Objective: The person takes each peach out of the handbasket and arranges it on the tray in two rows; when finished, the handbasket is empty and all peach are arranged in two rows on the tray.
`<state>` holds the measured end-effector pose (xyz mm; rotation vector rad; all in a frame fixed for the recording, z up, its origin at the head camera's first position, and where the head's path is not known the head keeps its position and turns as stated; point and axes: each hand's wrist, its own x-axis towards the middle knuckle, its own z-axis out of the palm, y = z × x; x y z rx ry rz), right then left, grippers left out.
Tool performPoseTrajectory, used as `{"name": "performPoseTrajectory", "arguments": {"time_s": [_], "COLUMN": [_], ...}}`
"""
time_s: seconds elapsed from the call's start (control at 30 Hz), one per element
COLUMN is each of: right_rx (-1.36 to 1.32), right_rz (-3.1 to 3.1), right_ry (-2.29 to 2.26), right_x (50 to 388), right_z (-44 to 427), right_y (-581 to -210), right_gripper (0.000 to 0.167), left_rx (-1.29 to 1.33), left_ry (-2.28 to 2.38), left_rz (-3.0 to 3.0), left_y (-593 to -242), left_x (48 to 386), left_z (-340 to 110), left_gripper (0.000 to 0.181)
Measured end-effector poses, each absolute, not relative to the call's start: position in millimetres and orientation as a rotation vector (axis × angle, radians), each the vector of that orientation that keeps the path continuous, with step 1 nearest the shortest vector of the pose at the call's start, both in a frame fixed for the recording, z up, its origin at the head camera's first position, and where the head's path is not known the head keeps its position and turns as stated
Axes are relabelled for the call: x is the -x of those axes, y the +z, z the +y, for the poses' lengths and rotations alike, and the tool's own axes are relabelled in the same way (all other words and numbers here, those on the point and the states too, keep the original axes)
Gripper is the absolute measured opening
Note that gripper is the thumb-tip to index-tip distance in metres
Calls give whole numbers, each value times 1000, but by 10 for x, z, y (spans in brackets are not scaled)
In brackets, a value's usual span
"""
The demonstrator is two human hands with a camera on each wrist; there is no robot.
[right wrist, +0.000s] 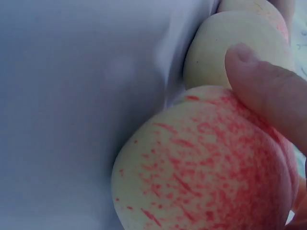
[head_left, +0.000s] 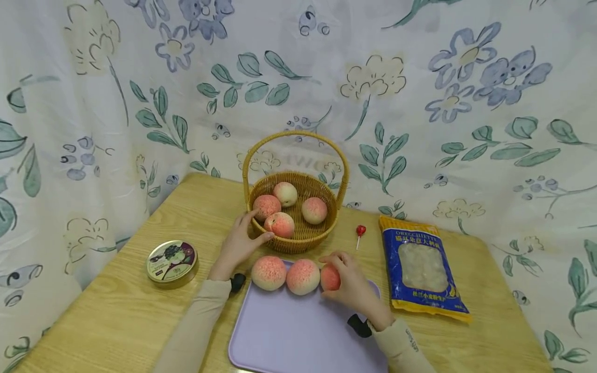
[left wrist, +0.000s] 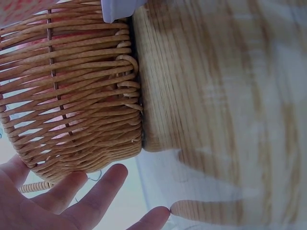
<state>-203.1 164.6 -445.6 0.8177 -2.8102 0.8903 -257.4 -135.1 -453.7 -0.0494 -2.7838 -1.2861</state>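
Note:
My right hand (head_left: 352, 290) grips a pink and cream peach (head_left: 330, 278) at the right end of a row on the purple tray (head_left: 298, 331). Two more peaches stand to its left, a middle peach (head_left: 303, 276) and a left-hand peach (head_left: 269, 273). In the right wrist view my thumb lies across the gripped peach (right wrist: 201, 167). My left hand (head_left: 240, 243) rests against the left side of the wicker basket (head_left: 322, 241), and the left wrist view shows its fingers (left wrist: 103, 194) extended and spread. Several peaches lie inside the basket, one of them a single peach (head_left: 314, 210) at the right.
Left of the tray stands a round tin (head_left: 171, 263). A red lollipop (head_left: 360, 231) lies right of the basket, beside a blue and yellow pasta bag (head_left: 422, 267). The basket's tall arched handle (head_left: 295, 133) rises before a floral curtain (head_left: 322, 46) behind the wooden table (head_left: 116, 316).

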Motion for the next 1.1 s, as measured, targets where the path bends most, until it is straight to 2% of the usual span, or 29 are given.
{"name": "performPoseTrajectory", "arguments": {"time_s": [0.23, 0.37, 0.53, 0.67, 0.87, 1.1], "right_rx": [-902, -938, -959, -981, -1032, -1133], "right_rz": [-2910, -2962, -3046, -3047, -2969, -2936], "right_ry": [645, 567, 781, 1006, 1026, 1002], "right_x": [2049, 2043, 2066, 2157, 2319, 2558], "right_z": [1620, 1604, 1647, 1672, 1554, 1287], "right_y": [-4407, -4372, -4271, -4069, -3759, -3649], "right_gripper": [70, 75, 81, 76, 75, 67], "left_rx": [65, 73, 75, 82, 85, 73], "left_ry": [-1280, -1274, -1274, -1277, -1293, -1304], "left_rz": [-2770, -2764, -2752, -2751, -2756, -2759], "left_y": [-4545, -4556, -4557, -4555, -4544, -4529], "left_x": [2572, 2568, 2563, 2563, 2577, 2561], "left_z": [-1352, -1347, -1347, -1351, -1347, -1352], "left_gripper": [90, 90, 89, 90, 91, 88]}}
